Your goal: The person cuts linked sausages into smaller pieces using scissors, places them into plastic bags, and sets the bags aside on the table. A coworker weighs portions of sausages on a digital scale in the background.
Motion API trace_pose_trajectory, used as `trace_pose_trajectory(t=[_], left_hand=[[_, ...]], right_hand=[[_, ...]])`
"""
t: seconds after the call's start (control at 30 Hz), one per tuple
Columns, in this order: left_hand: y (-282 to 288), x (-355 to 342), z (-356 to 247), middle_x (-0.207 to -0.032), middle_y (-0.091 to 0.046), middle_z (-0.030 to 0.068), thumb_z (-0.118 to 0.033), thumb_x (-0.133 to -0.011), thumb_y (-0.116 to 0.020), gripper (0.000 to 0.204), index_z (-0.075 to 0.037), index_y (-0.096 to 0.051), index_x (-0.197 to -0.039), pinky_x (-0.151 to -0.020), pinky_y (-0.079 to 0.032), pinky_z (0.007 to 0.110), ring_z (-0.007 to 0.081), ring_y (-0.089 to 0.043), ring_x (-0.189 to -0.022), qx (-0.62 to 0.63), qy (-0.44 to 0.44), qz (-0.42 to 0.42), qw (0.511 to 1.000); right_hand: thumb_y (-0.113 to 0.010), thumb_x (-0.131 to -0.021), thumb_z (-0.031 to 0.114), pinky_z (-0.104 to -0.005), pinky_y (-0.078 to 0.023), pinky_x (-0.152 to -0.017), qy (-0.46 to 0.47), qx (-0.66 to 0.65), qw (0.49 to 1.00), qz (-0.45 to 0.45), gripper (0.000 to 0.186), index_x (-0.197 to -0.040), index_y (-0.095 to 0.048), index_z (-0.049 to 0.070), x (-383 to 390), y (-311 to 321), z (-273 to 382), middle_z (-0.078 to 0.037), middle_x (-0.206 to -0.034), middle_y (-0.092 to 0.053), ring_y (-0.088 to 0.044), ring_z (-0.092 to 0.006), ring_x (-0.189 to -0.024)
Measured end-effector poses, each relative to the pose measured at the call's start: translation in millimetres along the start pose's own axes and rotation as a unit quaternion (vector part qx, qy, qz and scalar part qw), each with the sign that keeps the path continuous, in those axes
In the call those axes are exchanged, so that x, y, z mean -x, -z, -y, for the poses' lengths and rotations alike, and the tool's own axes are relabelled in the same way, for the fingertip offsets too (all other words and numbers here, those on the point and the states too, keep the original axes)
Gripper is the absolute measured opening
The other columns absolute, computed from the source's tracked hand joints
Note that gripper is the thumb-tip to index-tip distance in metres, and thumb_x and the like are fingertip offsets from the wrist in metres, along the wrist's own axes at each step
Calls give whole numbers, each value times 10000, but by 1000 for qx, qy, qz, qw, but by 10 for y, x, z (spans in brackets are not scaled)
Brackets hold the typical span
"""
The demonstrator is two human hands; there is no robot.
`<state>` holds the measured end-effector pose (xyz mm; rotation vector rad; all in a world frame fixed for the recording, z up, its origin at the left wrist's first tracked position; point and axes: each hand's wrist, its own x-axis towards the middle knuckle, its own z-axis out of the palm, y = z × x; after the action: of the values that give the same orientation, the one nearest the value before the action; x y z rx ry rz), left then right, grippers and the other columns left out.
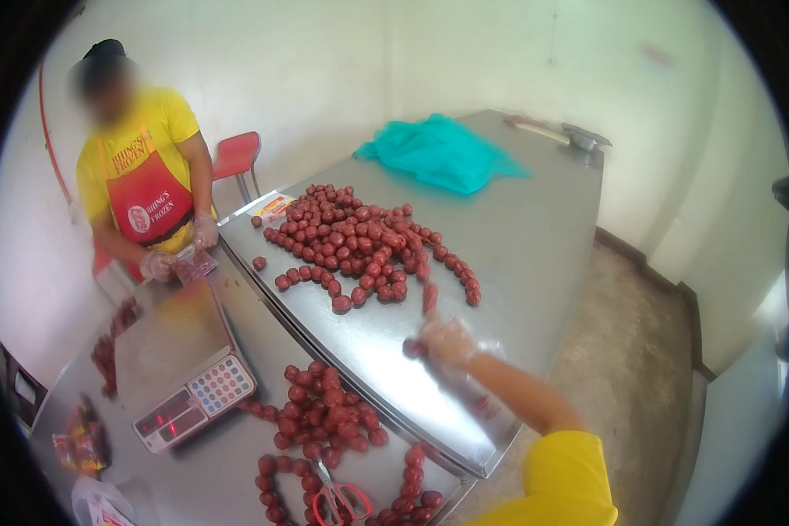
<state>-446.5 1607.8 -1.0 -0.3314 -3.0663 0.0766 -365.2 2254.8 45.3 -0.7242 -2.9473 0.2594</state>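
Note:
My right hand (pixel 447 342) in a clear glove, blurred by motion, grips a string of round red sausage links (pixel 425 289) that stretches from a large heap (pixel 351 237) on the steel table (pixel 535 228). My left hand is out of view. A second pile of linked sausages (pixel 329 408) lies on the nearer steel surface (pixel 175 482). Red-handled scissors (pixel 342 504) rest among them. A weighing scale (pixel 188 368) with a keypad stands at the left, with more sausages (pixel 114 342) beside it.
A co-worker (pixel 145 184) in a yellow shirt and red apron holds a small plastic bag (pixel 193 263) at the left. A turquoise sheet (pixel 438 158), a metal utensil (pixel 583 138), a red chair (pixel 235 156), packets (pixel 79 447) and a white plastic bag (pixel 96 500) are also in view.

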Motion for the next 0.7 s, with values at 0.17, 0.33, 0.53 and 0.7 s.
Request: trace_pose_trajectory(t=[0.17, 0.33, 0.53, 0.7], left_hand=[[51, -6, -47, -1425, -482, 177, -394, -971, -483, 513, -85, -507, -1380, -1083, -342, 537, 371, -392, -1361, -19, -49, -35, 998], [72, 71, 53, -1365, -546, 174, -351, -962, -519, 468, -61, -563, -1327, -1060, -402, 493, 328, -450, -1325, -22, -77, -60, 995], [-36, 170, 125, -1325, -598, 161, -244, -966, -548, 402, 2, -606, -1278, -1022, -464, 432, 253, -545, -1245, -45, -18, -73, 996], [-96, 245, 21, -1415, -496, 217, -288, -941, -521, 533, -48, -486, -1415, -1129, -299, 511, 367, -433, -1342, 44, 68, -106, 991]], right_hand=[[-669, -750, 207, -518, -457, -921, 204, -40, 975, 78, 274, -982, -685, 63, 552, 84, 640, -187, -1103, -645, -636, -364, -998], [-719, -658, 251, -463, -443, -966, -32, -24, 995, -91, 449, -1092, -671, 150, 360, 241, 365, -128, -1129, -627, -540, -316, -1174], [-645, -776, 278, -484, -486, -899, 4, -34, 983, 181, 316, -1081, -688, 213, 216, 328, -90, -149, -1082, -674, -635, -342, -1054], [-622, -771, 238, -467, -547, -780, 63, 35, 976, 206, 416, -1106, -690, 1, 8, 299, 321, -238, -986, -702, -680, -412, -857]])
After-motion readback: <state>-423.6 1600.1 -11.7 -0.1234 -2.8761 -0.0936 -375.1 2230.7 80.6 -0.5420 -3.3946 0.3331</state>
